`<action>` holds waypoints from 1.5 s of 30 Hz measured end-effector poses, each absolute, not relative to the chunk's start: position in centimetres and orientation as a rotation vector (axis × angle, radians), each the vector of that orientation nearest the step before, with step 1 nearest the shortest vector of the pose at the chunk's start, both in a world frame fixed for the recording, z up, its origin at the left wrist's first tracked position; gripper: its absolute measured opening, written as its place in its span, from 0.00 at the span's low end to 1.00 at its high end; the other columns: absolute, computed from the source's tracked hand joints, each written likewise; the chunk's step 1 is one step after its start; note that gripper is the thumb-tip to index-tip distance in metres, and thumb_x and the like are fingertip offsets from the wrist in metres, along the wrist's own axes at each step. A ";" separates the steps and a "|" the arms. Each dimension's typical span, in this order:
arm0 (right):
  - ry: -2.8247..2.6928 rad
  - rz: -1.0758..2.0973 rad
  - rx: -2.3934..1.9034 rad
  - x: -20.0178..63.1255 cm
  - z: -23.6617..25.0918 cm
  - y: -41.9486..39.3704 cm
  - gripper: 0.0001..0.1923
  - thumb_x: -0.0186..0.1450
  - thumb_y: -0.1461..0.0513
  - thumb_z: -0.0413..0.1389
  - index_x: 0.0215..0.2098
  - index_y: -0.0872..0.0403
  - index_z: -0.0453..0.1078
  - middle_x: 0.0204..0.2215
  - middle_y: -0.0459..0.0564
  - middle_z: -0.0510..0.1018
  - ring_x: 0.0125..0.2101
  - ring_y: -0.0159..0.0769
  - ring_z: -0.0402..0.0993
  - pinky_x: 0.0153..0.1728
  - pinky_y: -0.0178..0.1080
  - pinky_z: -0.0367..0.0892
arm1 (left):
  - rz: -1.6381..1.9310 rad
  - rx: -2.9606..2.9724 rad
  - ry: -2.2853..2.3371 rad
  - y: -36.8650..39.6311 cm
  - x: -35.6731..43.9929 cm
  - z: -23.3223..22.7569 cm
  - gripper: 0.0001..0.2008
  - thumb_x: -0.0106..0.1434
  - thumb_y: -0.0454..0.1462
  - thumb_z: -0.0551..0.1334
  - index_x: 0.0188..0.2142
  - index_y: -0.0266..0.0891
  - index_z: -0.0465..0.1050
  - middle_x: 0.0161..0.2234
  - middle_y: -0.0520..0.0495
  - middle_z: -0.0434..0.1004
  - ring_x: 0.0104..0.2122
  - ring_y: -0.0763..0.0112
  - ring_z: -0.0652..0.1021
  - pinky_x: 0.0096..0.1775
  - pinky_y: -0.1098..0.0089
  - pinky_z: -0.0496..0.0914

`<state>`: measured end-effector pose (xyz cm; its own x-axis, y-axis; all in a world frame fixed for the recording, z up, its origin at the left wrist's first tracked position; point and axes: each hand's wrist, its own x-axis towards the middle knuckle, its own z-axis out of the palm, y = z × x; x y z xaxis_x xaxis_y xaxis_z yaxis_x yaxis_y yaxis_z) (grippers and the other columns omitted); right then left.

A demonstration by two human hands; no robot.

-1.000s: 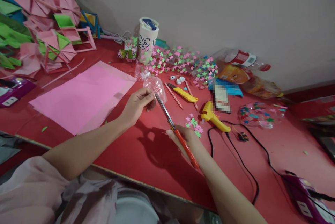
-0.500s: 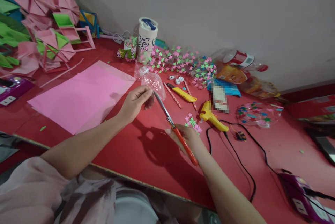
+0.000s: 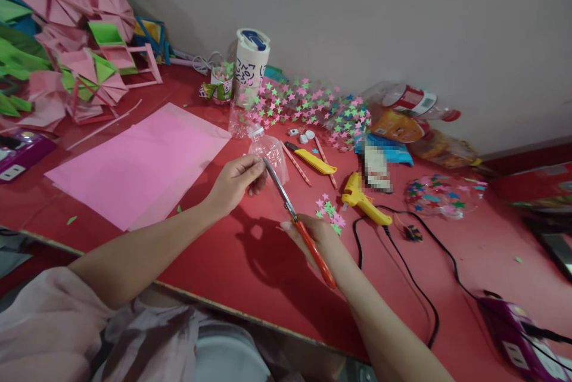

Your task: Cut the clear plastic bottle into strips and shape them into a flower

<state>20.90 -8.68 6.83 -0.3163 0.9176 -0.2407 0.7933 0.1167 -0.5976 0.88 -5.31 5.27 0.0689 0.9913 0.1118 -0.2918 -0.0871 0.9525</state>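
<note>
My left hand (image 3: 236,182) grips the cut-off top of a clear plastic bottle (image 3: 270,151), neck pointing up and away from me. My right hand (image 3: 315,236) holds red-handled scissors (image 3: 300,228); their metal blades reach up to the bottle's cut edge by my left fingers. Both hands hover above the red table (image 3: 250,263).
A pink paper sheet (image 3: 138,162) lies at left. A yellow glue gun (image 3: 363,200) with black cable, a yellow utility knife (image 3: 313,158), pencils, paper stars (image 3: 308,105), a white tumbler (image 3: 251,66), empty bottles (image 3: 409,102) and purple power strips (image 3: 521,334) lie around. Folded paper crafts (image 3: 58,42) pile at far left.
The bottle piece and scissors shifted slightly in my hands; the blades stay at the bottle's edge. The view moved a little.
</note>
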 end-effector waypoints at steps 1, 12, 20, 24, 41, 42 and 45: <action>-2.198 0.973 -1.696 20.8 6.9 -8.7 0.31 0.60 0.35 0.44 0.19 0.50 0.52 0.15 0.40 0.53 0.19 0.29 0.49 0.20 0.34 0.49 | 1.344 1.090 0.885 -5.3 0.9 5.3 0.17 0.61 0.47 0.63 0.25 0.38 0.67 0.19 0.53 0.70 0.18 0.80 0.69 0.22 0.76 0.64; -2.229 0.977 -1.690 20.8 7.7 -9.0 0.29 0.61 0.36 0.46 0.21 0.50 0.52 0.17 0.40 0.54 0.20 0.29 0.50 0.22 0.33 0.51 | 1.291 1.114 0.880 -5.4 1.1 5.1 0.15 0.61 0.45 0.62 0.24 0.38 0.67 0.19 0.53 0.70 0.18 0.80 0.69 0.22 0.76 0.64; -2.171 1.032 -1.690 20.7 7.5 -9.0 0.30 0.61 0.36 0.46 0.20 0.50 0.51 0.17 0.40 0.53 0.20 0.28 0.48 0.21 0.33 0.49 | 1.266 1.177 0.881 -5.6 1.2 5.1 0.16 0.61 0.45 0.62 0.23 0.38 0.67 0.18 0.52 0.70 0.18 0.79 0.69 0.22 0.75 0.63; -2.135 1.026 -1.675 20.5 7.5 -9.2 0.29 0.61 0.37 0.47 0.19 0.50 0.50 0.16 0.40 0.52 0.19 0.28 0.49 0.20 0.34 0.48 | 1.272 1.180 0.877 -5.5 1.1 5.1 0.15 0.62 0.44 0.61 0.24 0.38 0.67 0.19 0.52 0.70 0.19 0.79 0.70 0.23 0.75 0.65; -2.083 1.067 -1.692 20.4 7.6 -9.1 0.29 0.60 0.37 0.48 0.20 0.51 0.51 0.16 0.39 0.53 0.19 0.27 0.49 0.20 0.33 0.48 | 1.245 1.353 0.934 -6.0 1.4 4.9 0.12 0.63 0.39 0.57 0.24 0.39 0.65 0.21 0.54 0.68 0.22 0.78 0.69 0.27 0.75 0.65; -2.080 1.070 -1.686 20.4 7.7 -9.1 0.29 0.60 0.37 0.49 0.19 0.51 0.51 0.16 0.39 0.53 0.19 0.27 0.48 0.20 0.33 0.48 | 1.246 1.358 0.935 -6.0 1.4 4.9 0.12 0.63 0.39 0.57 0.24 0.39 0.65 0.21 0.53 0.68 0.22 0.78 0.69 0.27 0.75 0.65; -2.063 1.075 -1.689 20.3 7.7 -9.2 0.29 0.60 0.37 0.49 0.20 0.50 0.51 0.15 0.40 0.53 0.18 0.27 0.50 0.19 0.33 0.48 | 1.250 1.360 0.930 -6.0 1.4 5.0 0.12 0.63 0.38 0.57 0.24 0.39 0.65 0.21 0.53 0.68 0.22 0.79 0.69 0.27 0.75 0.65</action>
